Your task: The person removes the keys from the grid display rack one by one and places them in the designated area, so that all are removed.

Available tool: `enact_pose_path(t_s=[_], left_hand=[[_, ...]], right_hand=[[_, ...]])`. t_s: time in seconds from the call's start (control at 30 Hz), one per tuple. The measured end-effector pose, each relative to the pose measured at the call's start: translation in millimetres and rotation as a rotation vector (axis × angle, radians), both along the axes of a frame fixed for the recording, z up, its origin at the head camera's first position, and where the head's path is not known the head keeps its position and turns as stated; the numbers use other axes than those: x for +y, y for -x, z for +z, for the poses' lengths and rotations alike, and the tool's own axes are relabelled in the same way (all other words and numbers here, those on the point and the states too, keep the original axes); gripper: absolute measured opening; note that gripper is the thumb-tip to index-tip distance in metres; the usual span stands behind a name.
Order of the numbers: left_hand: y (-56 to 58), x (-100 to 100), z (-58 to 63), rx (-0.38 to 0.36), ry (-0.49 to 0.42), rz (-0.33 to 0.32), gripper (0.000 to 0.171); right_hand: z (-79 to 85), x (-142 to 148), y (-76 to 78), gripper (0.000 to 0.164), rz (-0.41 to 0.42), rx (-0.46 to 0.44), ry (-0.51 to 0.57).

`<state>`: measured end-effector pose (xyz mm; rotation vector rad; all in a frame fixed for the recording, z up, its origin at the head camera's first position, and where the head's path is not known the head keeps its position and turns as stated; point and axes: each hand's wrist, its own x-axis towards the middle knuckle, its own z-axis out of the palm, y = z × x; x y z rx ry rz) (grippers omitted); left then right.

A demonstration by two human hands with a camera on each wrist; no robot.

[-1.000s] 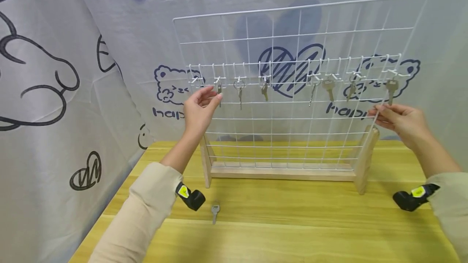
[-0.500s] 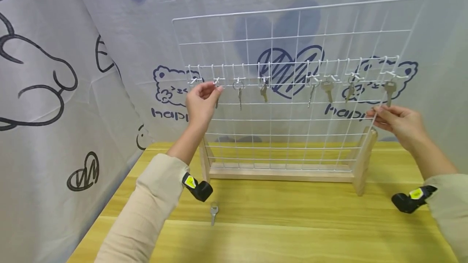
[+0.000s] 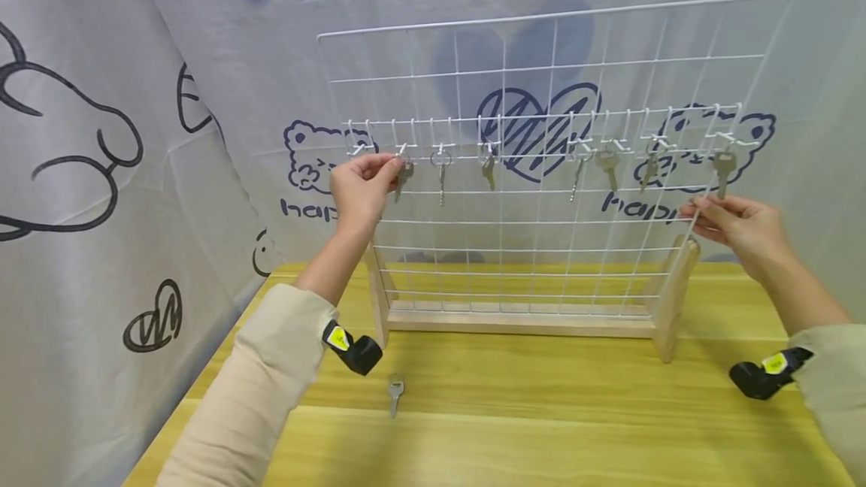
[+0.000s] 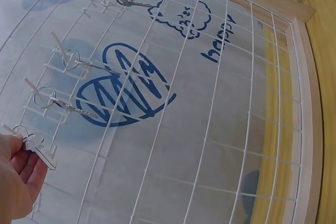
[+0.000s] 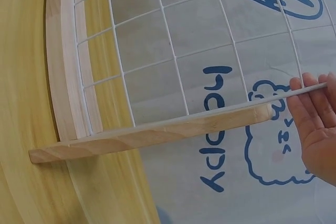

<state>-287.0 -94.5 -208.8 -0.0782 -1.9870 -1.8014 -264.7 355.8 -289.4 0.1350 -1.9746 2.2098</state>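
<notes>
My left hand (image 3: pixel 361 186) is at the second hook from the left on a white wire grid (image 3: pixel 555 15). Its thumb and fingertips pinch a key (image 4: pixel 41 149) near the top, where a thin ring (image 4: pixel 21 131) meets the hook's tip. In the head view the key's blade hangs down just right of the fingertips. My right hand (image 3: pixel 744 224) grips the grid's right edge wire, fingers behind and thumb in front, below the rightmost hanging key (image 3: pixel 725 166). More keys with rings hang along the hook row, among them one beside my left hand, a slim key (image 3: pixel 443 179).
The grid stands in a wooden base (image 3: pixel 521 323) with two upright feet on a yellow wood-grain table (image 3: pixel 541 427). A loose key (image 3: pixel 395 391) with a ring lies in front of the base's left foot. A printed curtain (image 3: pixel 203 209) hangs behind and to the left.
My left hand rose to the hook, then shifted slightly left, and the key it pinches now shows more to the right of its fingertips. My right hand has kept its hold on the grid's edge.
</notes>
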Motion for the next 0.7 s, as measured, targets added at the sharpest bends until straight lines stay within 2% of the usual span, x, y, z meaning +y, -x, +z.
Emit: enact_pose_path(t_s=[0.33, 0.53, 0.7], left_hand=[[-7.2, -12, 7.0, -0.079, 0.041, -0.045, 0.021], [-11.3, -15, 10.8, -0.092, 0.057, -0.052, 0.021], [-13.2, -17, 12.4, -0.087, 0.036, -0.058, 0.022]], right_hand=[[-0.8, 1, 1.4, 0.009, 0.006, 0.014, -0.009], [0.0, 1, 1.8, 0.008, 0.007, 0.011, -0.019], [-0.3, 1, 1.5, 0.008, -0.001, 0.006, -0.019]])
